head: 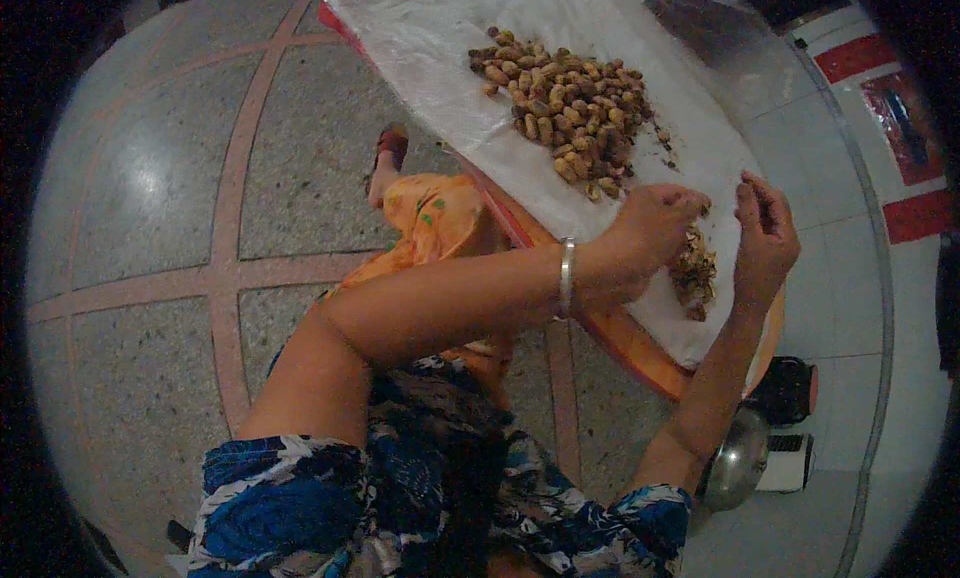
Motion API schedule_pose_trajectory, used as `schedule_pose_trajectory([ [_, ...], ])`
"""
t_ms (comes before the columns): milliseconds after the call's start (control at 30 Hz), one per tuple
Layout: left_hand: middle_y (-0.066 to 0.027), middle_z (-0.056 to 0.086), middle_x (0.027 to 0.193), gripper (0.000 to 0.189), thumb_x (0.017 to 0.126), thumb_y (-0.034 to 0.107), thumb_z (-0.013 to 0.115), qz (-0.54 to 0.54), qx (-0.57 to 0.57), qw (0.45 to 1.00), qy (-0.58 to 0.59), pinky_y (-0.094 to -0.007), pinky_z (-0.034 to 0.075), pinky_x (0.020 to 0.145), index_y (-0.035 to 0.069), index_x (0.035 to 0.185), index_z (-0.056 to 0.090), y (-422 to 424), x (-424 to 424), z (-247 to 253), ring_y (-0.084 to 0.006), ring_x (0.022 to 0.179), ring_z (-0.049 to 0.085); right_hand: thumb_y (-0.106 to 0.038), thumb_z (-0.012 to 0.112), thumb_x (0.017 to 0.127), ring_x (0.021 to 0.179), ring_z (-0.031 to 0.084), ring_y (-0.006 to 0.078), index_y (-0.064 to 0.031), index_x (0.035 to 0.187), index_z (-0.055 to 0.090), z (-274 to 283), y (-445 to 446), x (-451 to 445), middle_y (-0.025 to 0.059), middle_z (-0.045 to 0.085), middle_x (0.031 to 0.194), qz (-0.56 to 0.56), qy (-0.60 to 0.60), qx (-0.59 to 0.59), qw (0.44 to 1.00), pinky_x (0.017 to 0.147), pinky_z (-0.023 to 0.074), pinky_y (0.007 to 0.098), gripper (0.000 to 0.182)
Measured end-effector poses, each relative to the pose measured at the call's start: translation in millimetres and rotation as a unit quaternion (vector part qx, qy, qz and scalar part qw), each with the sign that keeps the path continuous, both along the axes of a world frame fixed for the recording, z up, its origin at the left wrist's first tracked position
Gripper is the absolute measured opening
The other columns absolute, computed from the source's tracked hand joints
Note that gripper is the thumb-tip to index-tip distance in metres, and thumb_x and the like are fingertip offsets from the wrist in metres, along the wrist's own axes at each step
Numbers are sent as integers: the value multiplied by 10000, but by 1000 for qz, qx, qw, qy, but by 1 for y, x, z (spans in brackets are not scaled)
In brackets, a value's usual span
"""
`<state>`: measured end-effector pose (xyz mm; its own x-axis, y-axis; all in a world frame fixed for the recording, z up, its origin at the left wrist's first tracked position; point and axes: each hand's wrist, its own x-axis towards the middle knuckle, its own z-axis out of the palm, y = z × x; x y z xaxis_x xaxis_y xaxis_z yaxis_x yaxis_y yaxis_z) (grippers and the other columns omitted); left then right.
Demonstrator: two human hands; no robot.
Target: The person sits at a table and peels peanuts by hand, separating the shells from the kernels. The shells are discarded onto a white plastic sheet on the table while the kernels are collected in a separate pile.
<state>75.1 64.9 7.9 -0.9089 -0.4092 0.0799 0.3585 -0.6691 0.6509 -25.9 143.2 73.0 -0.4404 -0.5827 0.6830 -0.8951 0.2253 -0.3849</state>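
Observation:
A heap of unshelled peanuts [574, 109] lies on a white plastic sheet [442, 67] spread over an orange tabletop [637, 345]. Nearer to me, a smaller pile of broken peanut shells [694, 274] sits between my two hands. My left hand [652, 221], with a bangle at its wrist, is held over the sheet by the shell pile, fingers bent inward. Something small and dark may be at its fingertips, too blurred to make out. On the other side of the shells, my right hand [766, 229] is raised with thumb and fingers close together; whether it holds anything is unclear.
Dark crumbs [666, 146] are scattered beside the peanut heap. Right of my right arm are a metal bowl [739, 458], a black object [784, 390] and a white object [786, 462]. Orange patterned cloth [435, 210] covers my leg on the left, above the speckled floor [300, 165].

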Motion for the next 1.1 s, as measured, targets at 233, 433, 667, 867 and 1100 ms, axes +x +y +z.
schedule_pose_trajectory([
  [233, -15, 443, 663, 209, 859, 248, 426, 10, 120, 989, -88, -259, 354, 537, 71, 785, 510, 21, -30, 2, -72, 628, 423, -131, 585, 777, 734, 560, 147, -41, 927, 612, -9, -3, -29, 77, 583, 798, -62, 32, 161, 984, 679, 445, 261, 177],
  [433, 32, 422, 635, 228, 871, 246, 420, -61, 72, 995, 26, -226, 338, 522, 78, 945, 555, 24, 34, 2, -72, 573, 398, -104, 593, 758, 740, 552, 184, -66, 934, 597, -30, -17, -19, 73, 561, 836, 74, 45, 136, 987, 649, 444, 277, 180],
  [667, 62, 413, 619, 222, 872, 243, 441, -125, 113, 986, 1, -172, 262, 450, 101, 985, 568, 35, 68, 6, -33, 546, 363, -103, 627, 709, 797, 550, 250, -53, 909, 569, -58, -39, 16, 87, 552, 892, 211, 133, 209, 946, 662, 453, 312, 214],
  [867, 39, 414, 573, 193, 861, 241, 450, -104, 91, 990, 31, -188, 307, 387, 80, 857, 556, 37, 58, -7, -51, 466, 382, -113, 634, 712, 783, 565, 231, -70, 936, 578, -59, -37, 16, 81, 566, 863, 127, -17, 258, 958, 680, 455, 298, 236],
  [1100, 29, 446, 624, 231, 825, 286, 533, 24, 65, 998, 8, -201, 275, 360, 76, 918, 509, -3, 44, 5, -45, 440, 370, -29, 588, 758, 808, 552, 125, -34, 945, 564, -27, -17, 4, 52, 584, 897, 119, -224, 49, 966, 719, 455, 247, 188],
])
